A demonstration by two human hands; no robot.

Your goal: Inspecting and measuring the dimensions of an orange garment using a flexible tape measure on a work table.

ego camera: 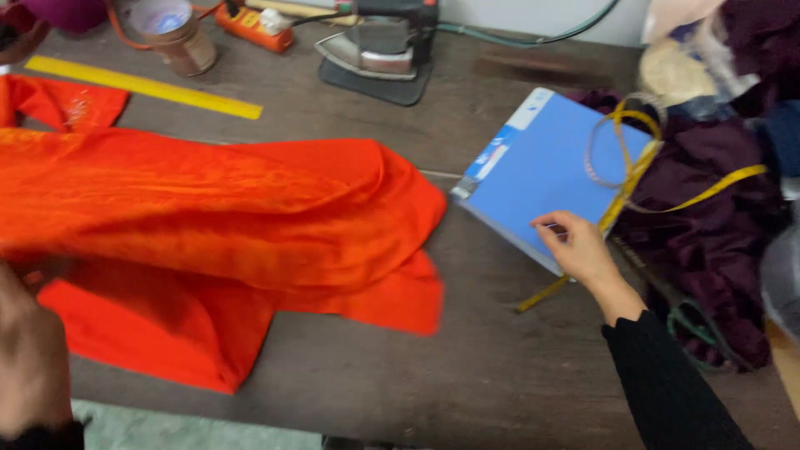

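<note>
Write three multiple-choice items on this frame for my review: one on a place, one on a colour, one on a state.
1. Where does the right hand rest?
A. on the blue folder
B. on the iron
C. on the ruler

2. What colour is the cloth spread on the table?
A. green
B. orange-red
C. white

3. How does the yellow measuring tape lie?
A. rolled up tight
B. loose, looped over the folder and the dark purple fabric
C. hanging on the wall

Answers: 1 A, its fingers touch the folder's near edge. 2 B, the cloth is bright orange-red throughout. 3 B, the tape trails in open loops across both.
</note>
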